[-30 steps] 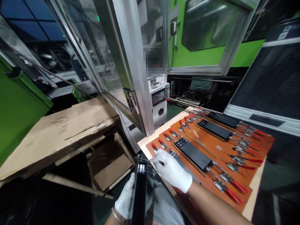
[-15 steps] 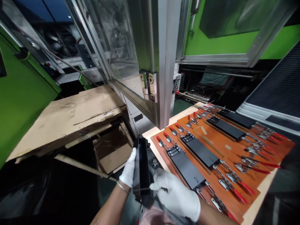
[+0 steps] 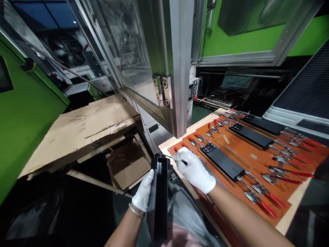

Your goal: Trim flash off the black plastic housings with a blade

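One-sided grip on a black housing [image 3: 160, 202]

On my feed the left hand [image 3: 142, 192] grips the housing along its left side, left of the orange board [image 3: 259, 165]. The right hand [image 3: 194, 170] has its fingers pinched on a slim item [image 3: 171, 156], unclear to me, by the housing's far end. Should that slip, I judge it could scratch the housing; a slack left grip could let it twist.

Counted one left hand [image 3: 143, 196], one right hand [image 3: 194, 171], one long black casing [image 3: 161, 200], one wristband [image 3: 136, 210] and one door hinge [image 3: 162, 91]. Noted one orange board [image 3: 258, 166] bearing four dark panels [image 3: 224, 162], one partly hidden. Could not total overlapping red-handled clamps [image 3: 268, 208].
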A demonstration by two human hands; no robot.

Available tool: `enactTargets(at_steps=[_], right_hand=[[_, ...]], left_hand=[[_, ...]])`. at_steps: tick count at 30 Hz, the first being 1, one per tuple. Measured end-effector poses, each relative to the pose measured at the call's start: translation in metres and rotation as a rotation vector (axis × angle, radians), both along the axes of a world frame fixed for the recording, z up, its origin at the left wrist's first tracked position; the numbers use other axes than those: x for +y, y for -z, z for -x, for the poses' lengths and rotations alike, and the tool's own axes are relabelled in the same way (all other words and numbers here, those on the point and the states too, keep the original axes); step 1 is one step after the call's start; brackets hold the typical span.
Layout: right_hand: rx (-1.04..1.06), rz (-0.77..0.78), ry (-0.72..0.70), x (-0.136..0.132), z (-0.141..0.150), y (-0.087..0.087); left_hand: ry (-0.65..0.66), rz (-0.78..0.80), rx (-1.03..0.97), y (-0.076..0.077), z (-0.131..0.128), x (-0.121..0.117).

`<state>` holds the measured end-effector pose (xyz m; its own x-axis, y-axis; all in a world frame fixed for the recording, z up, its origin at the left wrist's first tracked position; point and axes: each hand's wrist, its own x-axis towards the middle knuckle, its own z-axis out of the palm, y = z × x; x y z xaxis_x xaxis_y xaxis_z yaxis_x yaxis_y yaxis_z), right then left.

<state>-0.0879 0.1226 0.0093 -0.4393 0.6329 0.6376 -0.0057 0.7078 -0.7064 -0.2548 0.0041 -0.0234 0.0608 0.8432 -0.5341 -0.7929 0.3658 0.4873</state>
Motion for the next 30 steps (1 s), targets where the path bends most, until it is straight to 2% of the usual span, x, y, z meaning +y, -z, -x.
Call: enactTargets(at_steps=[3,7,9,12,14,19,23,25,28,30], right_hand=[[0.004,0.006,-0.033,-0.016,0.001,0.005],[-0.001,0.017,-0.200,-0.034,-0.004,0.015],[-0.019,0.030,-0.172,-0.031,-0.007,0.013],[0.005,0.060,-0.042,-0.018,-0.008,0.004],[0.015,0.066,-0.021,-0.016,-0.007,0.001],[-0.083,0.046,-0.226,-0.051,-0.012,0.010],[-0.187,0.176,-0.317,-0.075,-0.023,0.020],[-0.157,0.205,-0.292,-0.075,-0.025,0.023],[-0.029,0.177,-0.170,-0.070,-0.025,0.025],[-0.029,0.167,-0.124,-0.071,-0.024,0.024]], left_hand=[[-0.046,0.003,-0.005,0.002,0.003,0.001],[-0.053,0.021,-0.010,-0.003,0.000,0.004],[-0.046,0.021,0.014,-0.004,-0.005,0.002],[-0.038,0.009,0.075,-0.004,-0.012,-0.001],[-0.032,0.012,0.073,-0.005,-0.014,0.000],[-0.113,0.045,0.037,-0.011,-0.006,0.016],[-0.221,0.065,0.089,-0.015,-0.003,0.029],[-0.240,0.087,0.111,-0.017,-0.006,0.032],[-0.258,0.093,0.148,-0.020,-0.013,0.036],[-0.286,0.084,0.164,-0.024,-0.016,0.038]])
